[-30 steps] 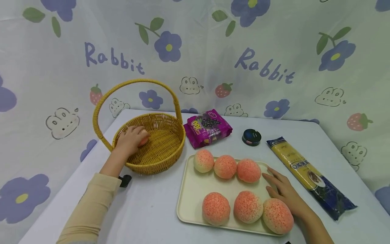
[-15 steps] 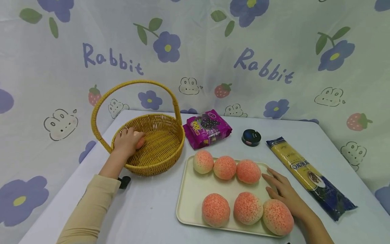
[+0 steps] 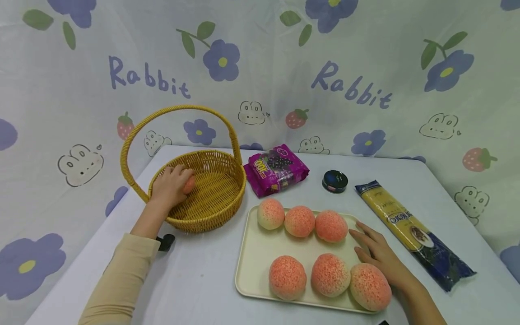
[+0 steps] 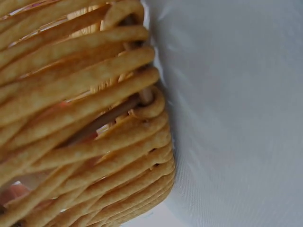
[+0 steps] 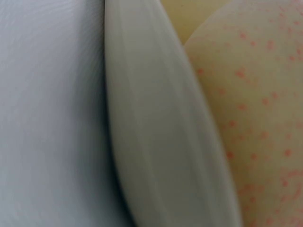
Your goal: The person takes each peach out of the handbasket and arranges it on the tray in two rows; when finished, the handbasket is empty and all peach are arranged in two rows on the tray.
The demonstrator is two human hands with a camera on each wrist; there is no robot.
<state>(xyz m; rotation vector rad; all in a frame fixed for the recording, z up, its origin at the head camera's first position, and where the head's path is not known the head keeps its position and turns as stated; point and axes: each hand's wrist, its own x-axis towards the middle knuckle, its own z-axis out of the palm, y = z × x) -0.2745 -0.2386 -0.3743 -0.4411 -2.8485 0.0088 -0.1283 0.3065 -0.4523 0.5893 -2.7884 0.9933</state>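
In the head view, my left hand [image 3: 169, 186] reaches over the near left rim of a yellow wicker basket [image 3: 215, 222] with a tall handle. Its fingers curl over a pink peach [image 3: 189, 184] inside; the hand covers most of that fruit. The woven basket wall [image 4: 85, 109] fills much of the left wrist view. My right hand [image 3: 379, 255] rests with loose fingers at the right edge of a cream tray [image 3: 252, 257]. Several pink-and-cream peaches lie on it in two rows, among them a near right peach [image 3: 370, 287] close to that hand.
Behind the tray lie a purple grape-print snack packet [image 3: 278, 169] and a round dark tin [image 3: 335, 181]. A long yellow-and-blue pasta packet [image 3: 410, 232] lies to the right of the right hand. A patterned curtain [image 3: 260, 67] hangs behind the white table.
The left hand shifts slightly over the peach inside the basket, first left, then a little back to the right. The right hand and the tray's peaches hold their places.
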